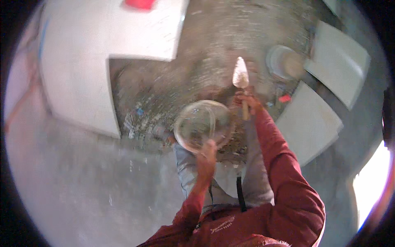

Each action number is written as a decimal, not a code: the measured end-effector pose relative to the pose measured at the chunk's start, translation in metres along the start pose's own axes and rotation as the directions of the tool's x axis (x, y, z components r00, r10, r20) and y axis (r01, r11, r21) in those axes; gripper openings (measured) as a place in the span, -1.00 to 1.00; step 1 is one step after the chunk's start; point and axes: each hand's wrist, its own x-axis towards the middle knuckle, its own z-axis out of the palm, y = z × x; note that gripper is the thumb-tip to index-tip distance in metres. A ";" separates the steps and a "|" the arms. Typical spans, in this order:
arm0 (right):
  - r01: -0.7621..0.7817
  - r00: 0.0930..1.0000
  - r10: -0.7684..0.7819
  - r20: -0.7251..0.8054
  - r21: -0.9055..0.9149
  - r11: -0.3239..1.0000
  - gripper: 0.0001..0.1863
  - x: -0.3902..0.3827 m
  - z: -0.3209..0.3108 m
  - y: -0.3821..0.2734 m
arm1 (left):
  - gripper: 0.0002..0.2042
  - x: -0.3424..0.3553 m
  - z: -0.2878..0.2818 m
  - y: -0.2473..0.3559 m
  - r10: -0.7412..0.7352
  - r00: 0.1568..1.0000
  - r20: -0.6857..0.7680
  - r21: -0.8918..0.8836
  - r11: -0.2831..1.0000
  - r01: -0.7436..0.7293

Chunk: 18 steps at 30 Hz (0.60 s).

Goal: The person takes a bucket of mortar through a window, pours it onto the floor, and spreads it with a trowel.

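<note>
My left hand is closed at the near side of a round, pale-rimmed bucket. A curved band like its handle runs across the opening to my fingers; blur hides whether I grip that or the rim. What lies inside the bucket cannot be made out. To the right and farther out, my right hand is wrapped round a trowel. The trowel's whitish blade points away from me, and the end of its handle shows below my fist. Both hands are above rough brown ground, apart from each other.
Large white tiles or slabs cover the left, with a stepped edge and a red object on top. Pale slabs lie at the right. A second bucket and a small red piece are near them. Grey floor is behind.
</note>
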 end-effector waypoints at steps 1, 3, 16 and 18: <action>-0.134 0.988 0.130 0.086 0.051 0.990 -0.73 0.030 0.011 0.011 | -0.64 -0.027 -0.015 0.008 -0.021 1.000 -0.001 -0.015 1.000 0.021; -0.367 0.906 0.340 0.251 0.068 0.928 -0.62 0.047 0.086 0.050 | -0.64 -0.071 -0.096 0.026 -0.265 0.948 0.175 -0.013 0.962 0.271; -0.182 0.969 0.201 0.146 -0.130 0.975 -0.31 0.084 0.165 0.202 | -0.60 0.043 -0.278 0.005 0.195 0.958 0.212 0.081 0.973 -0.215; -0.166 0.980 0.161 0.120 0.034 0.986 -0.31 0.064 0.194 0.193 | -0.58 0.097 -0.274 -0.014 0.420 0.902 0.098 0.218 0.876 -0.431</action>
